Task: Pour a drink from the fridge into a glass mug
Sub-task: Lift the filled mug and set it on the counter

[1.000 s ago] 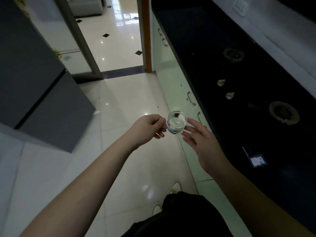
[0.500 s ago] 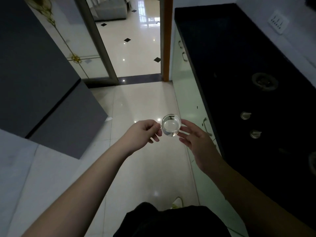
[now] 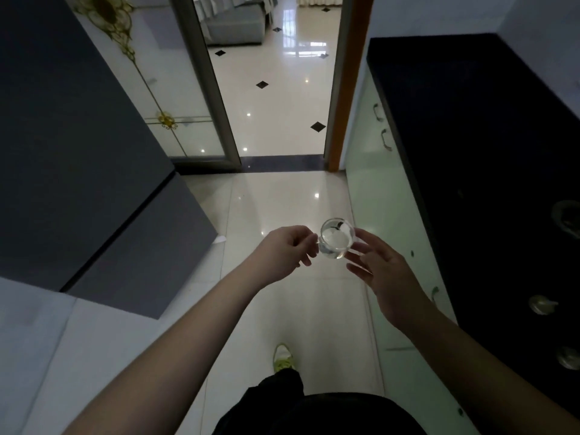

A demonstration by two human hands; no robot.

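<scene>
A small clear glass mug [image 3: 337,238] is held in mid-air over the tiled floor, upright, its inside looking pale. My left hand [image 3: 284,255] pinches it at its left side, where the handle is. My right hand [image 3: 381,271] has its fingers spread, the fingertips touching or nearly touching the mug's right side; I cannot tell whether they grip it. The dark grey fridge [image 3: 78,171] stands at the left with its doors closed.
A black countertop [image 3: 470,146] with a hob and knobs [image 3: 541,304] runs along the right, above pale green cabinet doors [image 3: 376,199]. Ahead is a doorway [image 3: 276,89] with a sliding glass door [image 3: 163,98]. My shoe [image 3: 282,357] shows below.
The view has swung up and left, showing more of the doorway and fridge and less of the hob. Both hands and the mug keep the same arrangement.
</scene>
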